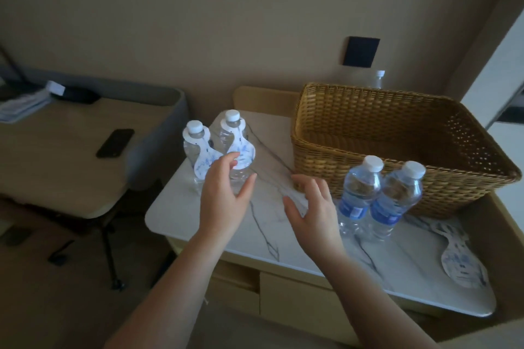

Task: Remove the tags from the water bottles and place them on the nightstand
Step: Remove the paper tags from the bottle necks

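Two clear water bottles stand at the back left of the marble nightstand top, each with a white and blue paper tag hung round its neck. My left hand hovers just in front of them, fingers spread, holding nothing. My right hand is open above the middle of the top. Two blue-labelled bottles without tags stand at the right. Loose tags lie flat at the front right.
A large wicker basket fills the back right of the nightstand, with another bottle behind it. A low table to the left holds a dark phone and papers. A black wall panel sits above.
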Tool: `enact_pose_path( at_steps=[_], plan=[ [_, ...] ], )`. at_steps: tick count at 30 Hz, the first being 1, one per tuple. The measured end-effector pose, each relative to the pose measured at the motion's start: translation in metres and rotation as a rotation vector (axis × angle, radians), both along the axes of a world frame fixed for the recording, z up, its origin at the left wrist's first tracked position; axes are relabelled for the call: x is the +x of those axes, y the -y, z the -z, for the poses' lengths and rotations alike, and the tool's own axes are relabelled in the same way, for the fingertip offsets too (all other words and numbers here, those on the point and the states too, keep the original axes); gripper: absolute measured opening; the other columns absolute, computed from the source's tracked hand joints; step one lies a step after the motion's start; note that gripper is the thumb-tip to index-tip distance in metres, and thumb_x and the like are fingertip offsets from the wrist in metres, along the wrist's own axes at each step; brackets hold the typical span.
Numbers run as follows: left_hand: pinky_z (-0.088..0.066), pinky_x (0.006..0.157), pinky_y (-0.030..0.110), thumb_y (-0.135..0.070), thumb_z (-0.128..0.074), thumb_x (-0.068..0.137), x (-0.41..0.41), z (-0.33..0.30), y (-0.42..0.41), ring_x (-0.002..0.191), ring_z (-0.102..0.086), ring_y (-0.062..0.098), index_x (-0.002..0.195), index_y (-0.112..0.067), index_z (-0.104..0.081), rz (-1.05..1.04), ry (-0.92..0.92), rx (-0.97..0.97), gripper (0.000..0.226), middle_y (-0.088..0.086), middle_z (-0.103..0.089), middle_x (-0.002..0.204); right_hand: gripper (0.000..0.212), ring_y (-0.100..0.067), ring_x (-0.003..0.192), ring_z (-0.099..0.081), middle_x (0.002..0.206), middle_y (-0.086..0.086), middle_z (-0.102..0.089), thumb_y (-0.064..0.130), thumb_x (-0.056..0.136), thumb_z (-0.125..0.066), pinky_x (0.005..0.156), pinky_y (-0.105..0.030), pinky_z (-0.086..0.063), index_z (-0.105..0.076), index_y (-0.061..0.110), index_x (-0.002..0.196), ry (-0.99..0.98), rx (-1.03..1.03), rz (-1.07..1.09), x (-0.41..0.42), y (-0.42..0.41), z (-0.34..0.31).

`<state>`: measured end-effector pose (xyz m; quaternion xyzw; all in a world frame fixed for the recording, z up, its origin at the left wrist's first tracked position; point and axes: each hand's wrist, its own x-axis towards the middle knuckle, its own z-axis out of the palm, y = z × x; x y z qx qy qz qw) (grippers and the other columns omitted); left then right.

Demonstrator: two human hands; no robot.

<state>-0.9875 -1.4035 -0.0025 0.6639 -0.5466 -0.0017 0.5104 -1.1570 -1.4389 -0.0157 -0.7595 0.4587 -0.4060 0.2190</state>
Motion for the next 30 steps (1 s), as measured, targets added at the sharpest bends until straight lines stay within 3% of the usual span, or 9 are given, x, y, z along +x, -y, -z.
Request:
enact_pose_path(
  at_steps=[4, 9, 12, 15, 19, 21, 25, 28, 30],
  plan=[
    [-0.039, 0.081, 0.006, -0.023, -0.076, 0.080, 0.076, 0.005, -0.002, 0.102, -0.056, 0.009, 0.117, -0.014, -0.058, -0.061, -0.049, -0.027, 0.042, -0.003, -0.061, 0.109, 0.033, -0.014, 0.105, -0.051, 0.110, 0.009, -0.045, 0.024, 0.085, -0.066, 0.083, -0.017, -0.035, -0.057, 0.019, 0.116, -0.034, 0.065, -0.053, 0.071, 0.006, 0.001],
    [-0.040, 0.085, 0.024, -0.032, -0.081, 0.074, 0.160, 0.014, 0.023, 0.107, -0.050, 0.009, 0.127, -0.016, -0.052, -0.050, -0.181, 0.136, 0.062, -0.010, -0.049, 0.116, 0.036, -0.018, 0.104, -0.055, 0.119, -0.003, -0.052, 0.023, 0.084, -0.067, 0.080, -0.021, -0.040, -0.057, 0.016, 0.118, -0.053, 0.080, -0.043, 0.144, 0.025, -0.004],
    [-0.038, 0.090, 0.024, -0.038, -0.082, 0.072, 0.185, 0.016, 0.045, 0.114, -0.044, 0.005, 0.136, -0.021, -0.044, 0.098, -0.284, 0.257, 0.076, -0.014, -0.043, 0.125, 0.040, -0.018, 0.103, -0.056, 0.122, -0.001, -0.052, 0.023, 0.084, -0.068, 0.079, -0.023, -0.043, -0.054, 0.017, 0.121, -0.039, 0.111, -0.017, 0.171, 0.036, -0.005],
    [-0.040, 0.098, 0.027, -0.036, -0.082, 0.073, 0.194, 0.018, 0.065, 0.120, -0.045, 0.005, 0.137, -0.027, -0.042, 0.287, -0.335, 0.344, 0.076, -0.017, -0.047, 0.130, 0.044, -0.018, 0.109, -0.052, 0.125, -0.001, -0.054, 0.028, 0.083, -0.068, 0.082, -0.022, -0.038, -0.053, 0.018, 0.123, -0.072, 0.135, 0.025, 0.188, 0.043, -0.003],
    [-0.038, 0.081, 0.010, -0.033, -0.080, 0.077, 0.195, 0.021, 0.075, 0.107, -0.047, -0.004, 0.125, -0.043, -0.042, 0.433, -0.346, 0.416, 0.062, -0.038, -0.048, 0.110, 0.045, -0.017, 0.113, -0.048, 0.125, 0.001, -0.055, 0.029, 0.083, -0.067, 0.084, -0.022, -0.034, -0.053, 0.019, 0.124, -0.080, 0.126, 0.061, 0.197, 0.043, 0.005],
    [-0.041, 0.079, 0.007, -0.031, -0.079, 0.078, 0.196, 0.025, 0.077, 0.105, -0.051, -0.002, 0.129, -0.039, -0.045, 0.455, -0.361, 0.399, 0.062, -0.033, -0.052, 0.114, 0.045, -0.016, 0.112, -0.049, 0.123, 0.001, -0.056, 0.028, 0.082, -0.067, 0.082, -0.021, -0.033, -0.053, 0.019, 0.124, -0.074, 0.129, 0.066, 0.200, 0.044, 0.008],
    [-0.050, 0.085, 0.024, -0.031, -0.082, 0.074, 0.203, 0.028, 0.077, 0.105, -0.059, 0.004, 0.128, -0.034, -0.049, 0.456, -0.352, 0.389, 0.063, -0.019, -0.058, 0.117, 0.041, -0.013, 0.099, -0.055, 0.113, 0.004, -0.060, 0.026, 0.081, -0.070, 0.074, -0.017, -0.037, -0.055, 0.019, 0.118, -0.013, 0.175, 0.084, 0.202, 0.047, 0.013],
    [-0.047, 0.075, 0.012, -0.032, -0.082, 0.073, 0.205, 0.025, 0.072, 0.099, -0.057, -0.007, 0.122, -0.041, -0.050, 0.467, -0.332, 0.415, 0.059, -0.029, -0.057, 0.109, 0.028, -0.010, 0.090, -0.057, 0.103, 0.005, -0.060, 0.026, 0.079, -0.073, 0.067, -0.010, -0.037, -0.060, 0.020, 0.103, 0.047, 0.233, 0.109, 0.199, 0.050, 0.015],
    [-0.044, 0.067, 0.005, -0.032, -0.083, 0.072, 0.204, 0.024, 0.068, 0.094, -0.056, -0.013, 0.116, -0.046, -0.049, 0.464, -0.330, 0.431, 0.057, -0.031, -0.057, 0.107, 0.017, -0.012, 0.087, -0.060, 0.096, 0.003, -0.061, 0.025, 0.079, -0.073, 0.067, -0.014, -0.041, -0.060, 0.022, 0.090, 0.083, 0.285, 0.108, 0.194, 0.050, 0.017]
  ],
)
